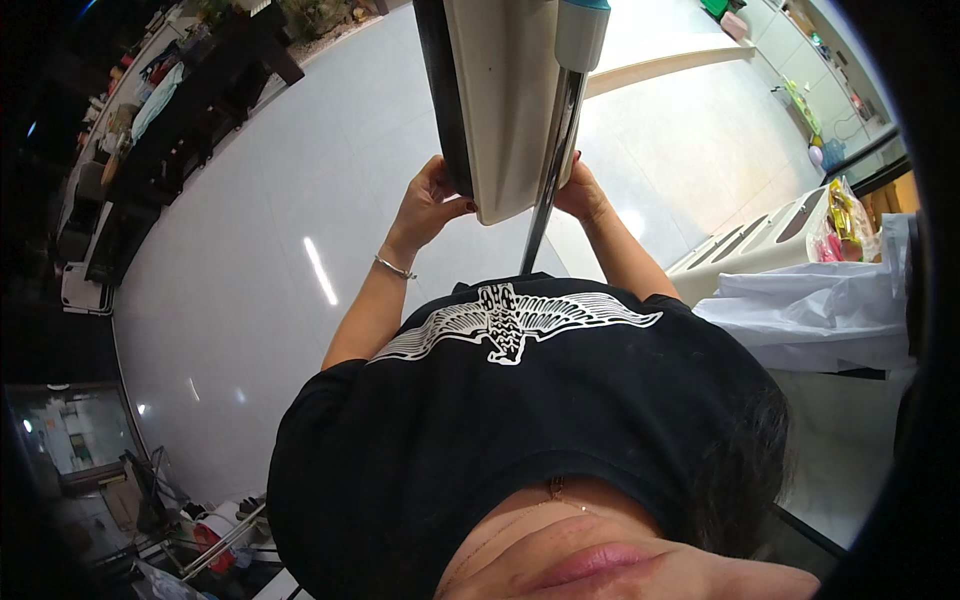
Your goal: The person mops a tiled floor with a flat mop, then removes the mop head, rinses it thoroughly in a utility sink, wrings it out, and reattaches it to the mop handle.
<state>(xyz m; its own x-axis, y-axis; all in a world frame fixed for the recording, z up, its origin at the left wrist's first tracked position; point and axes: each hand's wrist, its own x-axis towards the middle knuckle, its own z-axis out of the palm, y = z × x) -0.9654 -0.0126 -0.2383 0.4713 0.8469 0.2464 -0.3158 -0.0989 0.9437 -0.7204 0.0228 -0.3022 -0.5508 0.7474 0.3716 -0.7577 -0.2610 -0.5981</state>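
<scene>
In front of me stands a long, narrow object [510, 110] with a beige front and a black left side, running out past the top edge. What kind of thing it is cannot be made out. My left hand [432, 205] grips its lower left edge, thumb in front and fingers curled behind. At the right edge, my right hand [584, 195] is closed against it, its fingers partly hidden. A shiny metal pole [545, 205] slants down past the object's right side to my black shirt. The pole's top fits into a white collar [580, 38] with a blue end.
Glossy pale tiles make up the floor [240, 260]. Dark furniture [180, 150] piled with items lines the left. At right are a white unit with dark slots [760, 235] and a crumpled white sheet [800, 305]. A tan strip [660, 70] crosses the floor beyond.
</scene>
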